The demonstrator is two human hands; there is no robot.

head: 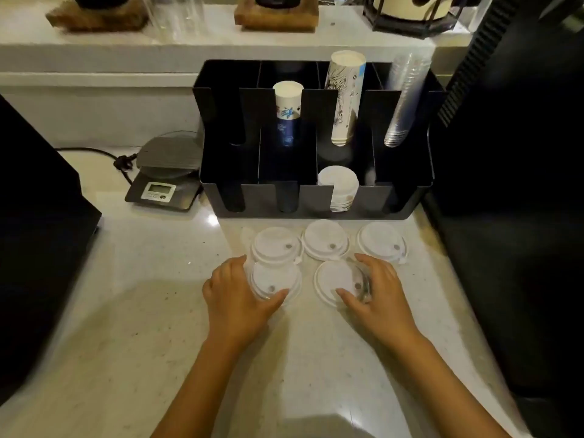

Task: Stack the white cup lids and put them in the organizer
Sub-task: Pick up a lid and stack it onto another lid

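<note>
Low in the centre of the frame, the left hand (235, 298) curls around a white cup lid (275, 281), thumb on its near rim and fingers on its far-left edge. The right hand (377, 290) grips a second lid (338, 279) the same way, thumb at the near rim and fingers over the right edge. Both lids lie flat on the desk (142, 279), a pale speckled stone top.

Just above them is a row of three more lids: left (275, 245), middle (325, 240) and right (380, 241). The left one touches the lid held in the left hand.

Beyond the row stands the black organizer (316, 197), split into slotted compartments. A front compartment, right of centre, holds a short stack of white lids (338, 184). The rear compartments hold a stack of printed paper cups (287, 112), a taller paper cup stack (344, 96) and clear plastic cups (404, 99).

Left of the organizer sits a digital scale (164, 181); its display is unreadable. The print on the cups is too blurred to read.
</note>
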